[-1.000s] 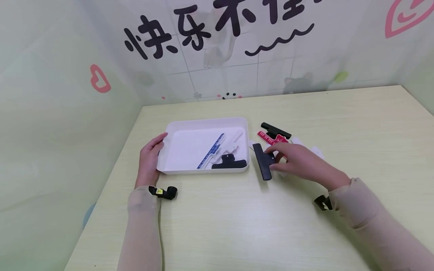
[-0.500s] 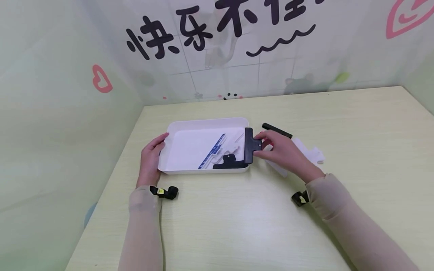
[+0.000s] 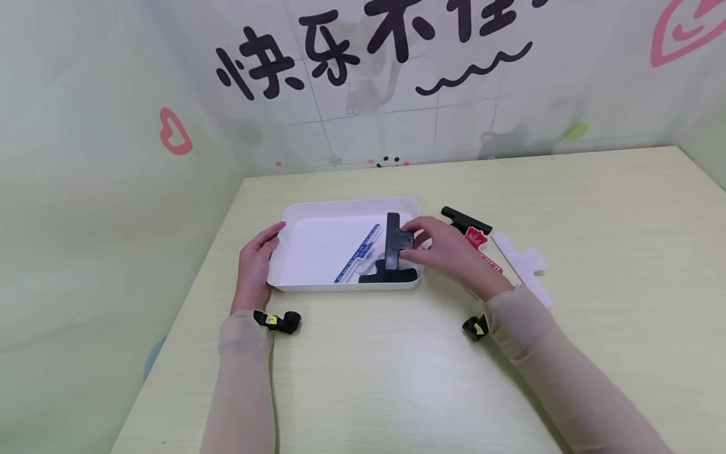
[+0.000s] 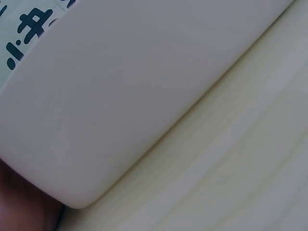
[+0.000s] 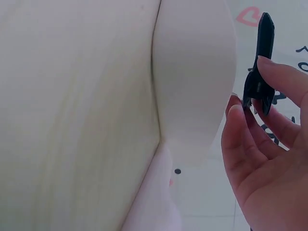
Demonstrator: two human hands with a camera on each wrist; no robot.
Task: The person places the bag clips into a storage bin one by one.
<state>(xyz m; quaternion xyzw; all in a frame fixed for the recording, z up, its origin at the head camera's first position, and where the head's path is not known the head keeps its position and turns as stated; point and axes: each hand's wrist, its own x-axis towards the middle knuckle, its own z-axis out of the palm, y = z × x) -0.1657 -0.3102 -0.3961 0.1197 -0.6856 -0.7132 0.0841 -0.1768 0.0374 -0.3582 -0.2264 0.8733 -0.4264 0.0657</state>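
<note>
My right hand (image 3: 445,249) pinches a wide black bulldog clip (image 3: 392,239) between thumb and fingers, above the right part of the white tray (image 3: 303,208). In the right wrist view the clip (image 5: 265,43) appears edge-on, held up beyond the tray wall (image 5: 195,62). Inside the tray lie a blue-and-clear clip (image 3: 358,253), another black clip (image 3: 405,275) and a clear clip, partly hidden. My left hand (image 3: 255,265) rests against the tray's left side, its fingertips at the rim. Only a bit of that hand (image 4: 24,202) shows in the left wrist view.
Right of the tray on the pale wooden table (image 3: 363,378) lie a black clip (image 3: 465,219), a red clip (image 3: 476,237) and a white clip (image 3: 524,265). A printed curtain (image 3: 368,139) hangs behind the table's back edge.
My right hand has carried the black bulldog clip left, from beside the tray to above its right part. The red and white clips are more exposed. My left hand stays at the tray.
</note>
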